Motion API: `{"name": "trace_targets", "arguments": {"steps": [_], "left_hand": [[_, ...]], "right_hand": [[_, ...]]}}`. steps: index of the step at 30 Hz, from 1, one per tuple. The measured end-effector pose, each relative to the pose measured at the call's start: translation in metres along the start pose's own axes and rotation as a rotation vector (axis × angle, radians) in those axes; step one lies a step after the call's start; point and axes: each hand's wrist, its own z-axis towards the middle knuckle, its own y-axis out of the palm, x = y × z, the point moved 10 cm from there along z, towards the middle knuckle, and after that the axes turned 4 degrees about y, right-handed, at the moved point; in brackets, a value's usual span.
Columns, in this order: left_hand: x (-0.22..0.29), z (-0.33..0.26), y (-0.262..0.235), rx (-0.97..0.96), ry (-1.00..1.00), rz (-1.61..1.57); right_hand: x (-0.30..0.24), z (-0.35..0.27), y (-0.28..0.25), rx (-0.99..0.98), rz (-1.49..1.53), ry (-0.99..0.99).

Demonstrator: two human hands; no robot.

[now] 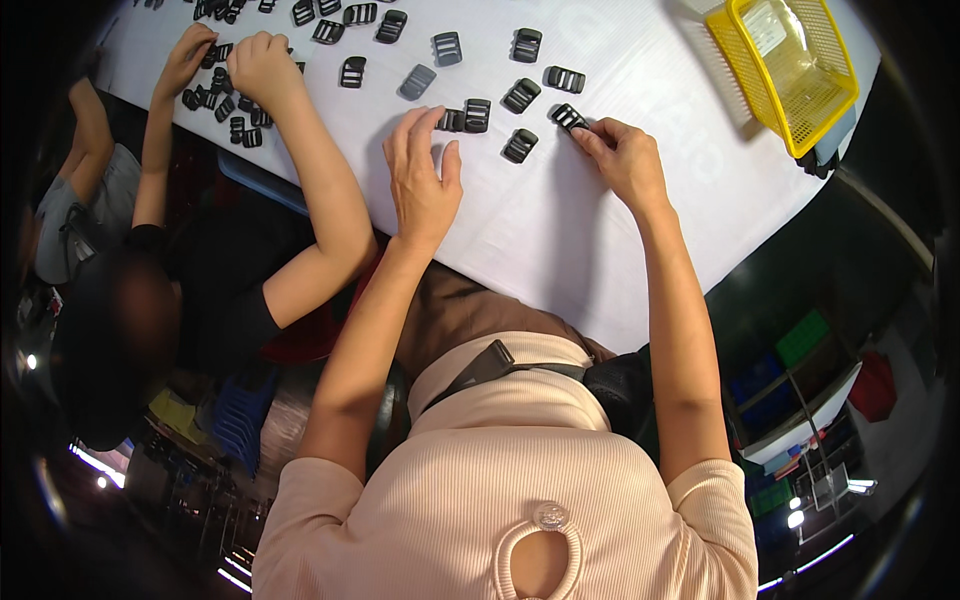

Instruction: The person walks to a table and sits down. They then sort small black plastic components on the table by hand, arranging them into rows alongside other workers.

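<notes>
Between the thumb and fingers of my right hand (629, 162) is a black plastic strap buckle (568, 116), held just above the white tabletop (690, 160). My left hand (421, 185) rests on the table with its fingers stretched and thumb apart. Its index fingertip is at the edge of a black buckle (452, 121), partly covered by the finger; whether they touch I cannot tell. Right beside that one lies another black buckle (477, 115). Loose black buckles (520, 146) lie between my hands and farther back, along with two greyer buckles (418, 82).
At the far right stands a yellow plastic basket (800, 95) with clear plastic inside. To my left a co-worker's hands (262, 68) are among a cluster of black buckles (222, 100). More buckles (391, 26) lie along the table's far side. The table's near edge runs in front of my waist.
</notes>
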Motion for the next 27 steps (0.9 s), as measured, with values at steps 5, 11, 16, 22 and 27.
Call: {"name": "trace_targets", "arguments": {"steps": [5, 11, 16, 22, 27], "left_hand": [[-0.025, -0.006, -0.003, 0.003, -0.068, -0.051], [0.002, 0.011, 0.007, -0.080, 0.145, 0.110], [0.014, 0.035, 0.023, -0.178, 0.244, 0.165], [0.054, 0.041, -0.009, -0.272, 0.098, -0.271], [0.083, 0.042, -0.041, -0.236, 0.145, -0.240]], "right_hand": [[0.011, 0.003, -0.002, 0.033, -0.008, 0.070], [-0.005, -0.008, -0.009, 0.161, 0.051, 0.012], [-0.033, -0.019, -0.011, 0.172, 0.083, -0.094], [-0.059, -0.050, 0.017, -0.124, 0.554, -0.026], [-0.071, -0.071, 0.028, -0.368, 0.798, 0.084]]}}
